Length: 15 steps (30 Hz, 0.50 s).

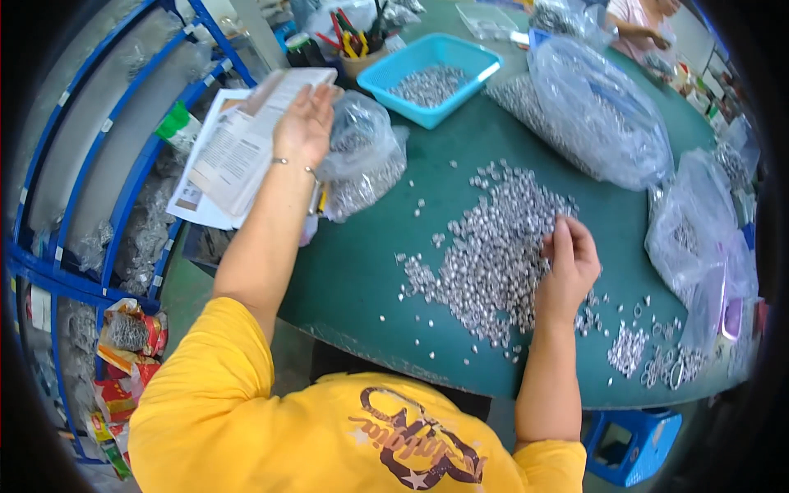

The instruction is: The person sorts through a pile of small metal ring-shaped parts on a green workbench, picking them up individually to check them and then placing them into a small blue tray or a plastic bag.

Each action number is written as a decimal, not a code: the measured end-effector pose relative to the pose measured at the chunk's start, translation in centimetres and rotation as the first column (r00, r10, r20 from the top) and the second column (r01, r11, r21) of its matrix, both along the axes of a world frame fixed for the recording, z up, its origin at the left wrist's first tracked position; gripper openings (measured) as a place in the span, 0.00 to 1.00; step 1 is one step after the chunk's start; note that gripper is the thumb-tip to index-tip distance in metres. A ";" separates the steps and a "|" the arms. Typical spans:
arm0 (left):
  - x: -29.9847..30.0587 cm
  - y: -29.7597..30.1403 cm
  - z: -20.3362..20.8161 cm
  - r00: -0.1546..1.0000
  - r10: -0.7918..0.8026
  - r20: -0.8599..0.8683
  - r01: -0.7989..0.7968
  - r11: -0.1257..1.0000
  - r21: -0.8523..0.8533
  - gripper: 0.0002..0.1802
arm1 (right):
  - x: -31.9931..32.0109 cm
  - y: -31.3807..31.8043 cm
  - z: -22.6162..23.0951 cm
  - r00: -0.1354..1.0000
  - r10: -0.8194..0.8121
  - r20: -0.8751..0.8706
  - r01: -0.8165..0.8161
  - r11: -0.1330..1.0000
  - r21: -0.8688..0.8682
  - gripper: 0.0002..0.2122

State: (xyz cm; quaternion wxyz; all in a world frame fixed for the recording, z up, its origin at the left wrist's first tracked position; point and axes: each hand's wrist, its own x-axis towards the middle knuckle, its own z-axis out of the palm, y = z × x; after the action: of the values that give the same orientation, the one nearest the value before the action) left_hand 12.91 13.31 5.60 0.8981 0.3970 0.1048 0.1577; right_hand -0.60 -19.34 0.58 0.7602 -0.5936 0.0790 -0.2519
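Note:
My left hand [306, 127] is raised over a stack of printed papers [238, 164], its fingers stretched out and nothing visible in them. Beside it stands a clear plastic bag [362, 152] of small metal parts. On the green table, a broad pile of small silvery metal pieces [489, 263] lies spread out. My right hand [569, 259] is at the right side of this pile, thumb and fingers pinched together. Whatever may be between those fingertips is too small to make out. Smaller heaps of metal pieces [627, 349] and rings [676, 368] lie near the table's right front edge.
A light blue basket [431, 78] of metal parts stands at the back, beside a pot of pliers [359, 62]. Large filled plastic bags [600, 115] line the right side. Blue shelving [123, 197] rises at left. A blue stool [633, 444] stands below. Another person [641, 29] sits far right.

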 end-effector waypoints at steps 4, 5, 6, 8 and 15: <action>-3.0 -2.2 -0.1 0.962 -0.220 0.164 0.165 0.942 0.294 0.12 | 0.2 -0.5 -0.3 0.999 0.017 -0.029 -0.017 1.000 0.023 0.07; -4.4 -4.2 -0.2 0.961 -0.230 0.152 0.156 0.910 0.384 0.08 | 0.1 -0.5 -0.4 0.999 0.021 -0.041 -0.020 1.000 0.024 0.07; -5.9 -6.1 -0.3 0.963 -0.269 0.025 0.207 0.793 0.572 0.06 | 0.2 -0.7 -0.5 0.999 0.021 -0.049 -0.020 1.000 0.024 0.07; -8.1 -8.3 -1.4 0.904 -0.418 -0.092 0.283 0.422 0.862 0.04 | 0.1 -0.7 -0.5 0.998 0.041 -0.051 -0.040 0.999 0.025 0.07; -10.4 -10.3 -5.8 0.736 -0.663 -0.138 -0.019 -0.223 0.975 0.06 | 0.3 -0.4 -0.7 0.995 0.086 -0.054 -0.083 0.996 0.043 0.07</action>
State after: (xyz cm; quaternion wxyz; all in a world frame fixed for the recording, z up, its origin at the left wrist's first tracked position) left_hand 2.52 3.05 -0.20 0.2972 0.8782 -0.3747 0.0101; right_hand -0.32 -19.71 -0.13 0.7795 -0.5878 0.0800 -0.2012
